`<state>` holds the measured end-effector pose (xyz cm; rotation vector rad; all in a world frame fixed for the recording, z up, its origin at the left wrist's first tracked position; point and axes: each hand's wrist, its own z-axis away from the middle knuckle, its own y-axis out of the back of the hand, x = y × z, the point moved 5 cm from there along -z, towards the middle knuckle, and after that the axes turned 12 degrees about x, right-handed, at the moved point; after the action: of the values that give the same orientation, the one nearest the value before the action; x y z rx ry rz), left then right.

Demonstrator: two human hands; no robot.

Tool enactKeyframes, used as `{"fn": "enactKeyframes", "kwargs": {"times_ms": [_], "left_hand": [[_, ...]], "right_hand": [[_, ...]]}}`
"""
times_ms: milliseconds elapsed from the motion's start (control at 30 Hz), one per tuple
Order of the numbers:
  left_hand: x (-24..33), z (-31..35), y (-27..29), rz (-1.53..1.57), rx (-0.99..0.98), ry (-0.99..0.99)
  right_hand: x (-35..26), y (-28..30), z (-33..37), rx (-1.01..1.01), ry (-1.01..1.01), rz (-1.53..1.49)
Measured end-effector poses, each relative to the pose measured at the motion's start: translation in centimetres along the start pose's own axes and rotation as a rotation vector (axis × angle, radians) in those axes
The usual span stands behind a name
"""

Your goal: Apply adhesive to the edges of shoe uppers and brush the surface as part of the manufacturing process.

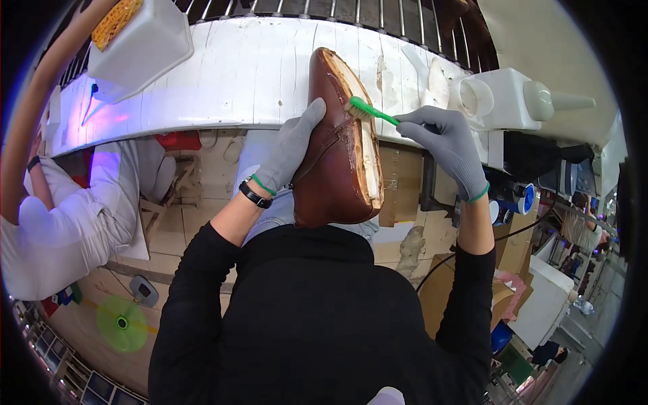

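Observation:
A dark brown leather boot (331,172) without an outsole is tilted on its side in front of me, its pale, rough-edged bottom turned to the right. My left hand (289,145), in a grey knit glove, grips the boot from its left side; the thumb lies on the leather and the other fingers are mostly hidden. In my gloved right hand (445,138) is a green toothbrush (376,113), pinched by the end of its handle. Its bristles touch the boot's bottom edge near the middle.
A white worn bench (229,74) runs across, with metal rollers (398,20) behind it. At its right lies a white nozzle bottle (506,98); at its left stands a white plastic container (145,54). Another person (74,216) sits at the left, near a green fan (121,322).

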<state>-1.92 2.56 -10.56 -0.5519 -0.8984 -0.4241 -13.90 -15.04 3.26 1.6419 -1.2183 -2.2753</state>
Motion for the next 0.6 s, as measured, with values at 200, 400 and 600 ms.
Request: {"fn": "enactKeyframes", "kwargs": {"times_ms": [200,400,600], "left_hand": [[1.5,0.2,-0.5,0.052,-0.038,0.042],[2.6,-0.9,-1.9,0.053,-0.099,0.146],[5.5,-0.4,-4.4,0.147,-0.241,0.262]], "right_hand": [[-1.9,1.0,0.7,-0.226,0.038,0.022],[-3.0,2.9,0.8,-0.372,0.147,-0.105],[-5.4,4.1,-0.6,-0.463,0.224,-0.159]]}}
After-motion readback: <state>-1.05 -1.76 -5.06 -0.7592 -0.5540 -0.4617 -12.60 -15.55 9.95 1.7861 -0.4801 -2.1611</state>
